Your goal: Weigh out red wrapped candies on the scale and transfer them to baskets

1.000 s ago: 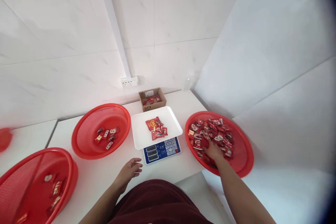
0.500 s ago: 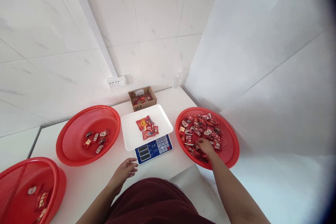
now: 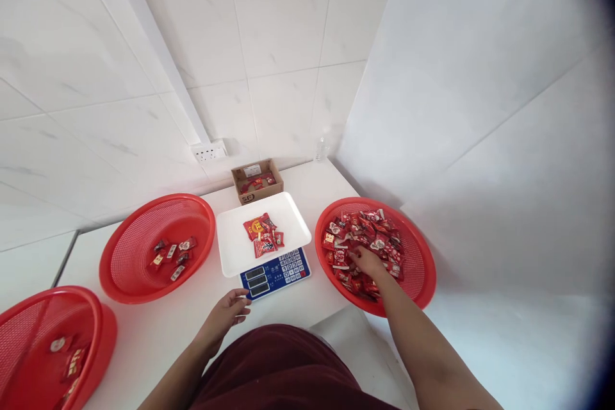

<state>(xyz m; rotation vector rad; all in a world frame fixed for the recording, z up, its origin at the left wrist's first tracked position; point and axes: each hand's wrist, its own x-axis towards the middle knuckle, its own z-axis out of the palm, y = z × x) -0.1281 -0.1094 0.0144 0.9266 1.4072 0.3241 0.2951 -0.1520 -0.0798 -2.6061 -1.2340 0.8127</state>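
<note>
My right hand (image 3: 369,264) is inside the right red basket (image 3: 425,269), its fingertips bent down and pinching at a small red candy packet (image 3: 354,251) among several others. The fingers partly cover that packet. My left hand (image 3: 227,315) hovers by the front left corner of the electronic scale (image 3: 275,275), fingers slightly curled and apart, with nothing in them. On the scale's white tray (image 3: 235,246) lies a small group of red candy packets (image 3: 263,237), one with a yellow patch.
Left of the scale stands a red basket (image 3: 113,262) with several packets in it. Another red basket (image 3: 103,333) is at the lower left. Behind the scale are a cardboard box (image 3: 262,194) holding red packets and a clear bottle (image 3: 321,148) near the wall.
Within the right basket, my right hand has shifted slightly left and up over the packets. My left hand stays nearly in place. The whole view has drifted a little.
</note>
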